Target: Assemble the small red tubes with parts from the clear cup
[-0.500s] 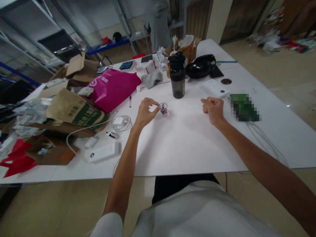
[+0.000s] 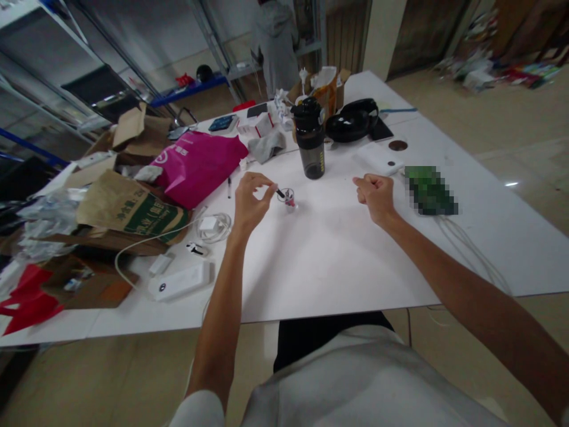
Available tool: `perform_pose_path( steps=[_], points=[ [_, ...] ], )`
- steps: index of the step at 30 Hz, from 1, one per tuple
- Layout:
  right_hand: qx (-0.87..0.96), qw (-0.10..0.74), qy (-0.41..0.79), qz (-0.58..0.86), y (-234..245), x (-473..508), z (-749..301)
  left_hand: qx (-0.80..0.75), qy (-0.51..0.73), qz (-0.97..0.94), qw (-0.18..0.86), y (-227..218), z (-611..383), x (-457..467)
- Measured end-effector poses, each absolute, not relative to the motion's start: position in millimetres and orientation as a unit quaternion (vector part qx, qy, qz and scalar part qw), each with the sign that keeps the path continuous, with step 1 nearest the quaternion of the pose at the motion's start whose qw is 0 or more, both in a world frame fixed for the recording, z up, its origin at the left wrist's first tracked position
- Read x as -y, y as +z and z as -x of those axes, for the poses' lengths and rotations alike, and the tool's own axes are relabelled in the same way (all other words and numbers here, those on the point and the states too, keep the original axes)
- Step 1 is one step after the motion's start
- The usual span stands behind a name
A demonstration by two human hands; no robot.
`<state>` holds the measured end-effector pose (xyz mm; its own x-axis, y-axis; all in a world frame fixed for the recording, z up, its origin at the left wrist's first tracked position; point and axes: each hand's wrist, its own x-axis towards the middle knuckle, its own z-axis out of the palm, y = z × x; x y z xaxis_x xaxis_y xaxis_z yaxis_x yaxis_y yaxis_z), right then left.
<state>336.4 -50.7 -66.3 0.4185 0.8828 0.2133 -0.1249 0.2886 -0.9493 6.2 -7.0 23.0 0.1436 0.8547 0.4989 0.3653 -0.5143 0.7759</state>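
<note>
My left hand [image 2: 249,201] hovers over the white table [image 2: 338,261], its fingers pinched on a small dark object [image 2: 280,193] held just left of a tiny clear cup [image 2: 288,197] with something pink inside. The cup stands on the table. My right hand [image 2: 376,194] rests on the table to the right as a closed fist; nothing shows inside it. A dark shaker bottle [image 2: 310,141] stands behind the cup.
A pink bag [image 2: 195,163], brown paper bags [image 2: 120,210] and cardboard crowd the left side. A white charger with cable [image 2: 208,225] and a white box [image 2: 178,281] lie near my left arm. Black headphones [image 2: 353,121] and a blurred green item [image 2: 429,190] sit right. A person [image 2: 275,41] stands beyond the table.
My left hand has drawn back slightly from the cup, and the small dark object now shows between its fingertips. The right fist stays as it was.
</note>
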Motion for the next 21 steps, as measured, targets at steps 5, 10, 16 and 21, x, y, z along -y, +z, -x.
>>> perform_pose_path(
  steps=[5,10,16,21],
  points=[
    [0.411,0.695,0.36,0.469,-62,54,-335,-0.403,0.633,-0.593,0.292,53,-4,18],
    [0.447,0.665,0.406,0.439,-49,64,-323,-0.354,0.562,-0.626,0.408,36,-14,29],
    [0.522,0.591,0.454,0.414,-39,81,-304,-0.331,0.466,-0.633,0.522,-8,-45,53],
    [0.575,0.496,0.52,0.392,-43,88,-291,-0.318,0.412,-0.666,0.534,-36,-61,64]
  ],
)
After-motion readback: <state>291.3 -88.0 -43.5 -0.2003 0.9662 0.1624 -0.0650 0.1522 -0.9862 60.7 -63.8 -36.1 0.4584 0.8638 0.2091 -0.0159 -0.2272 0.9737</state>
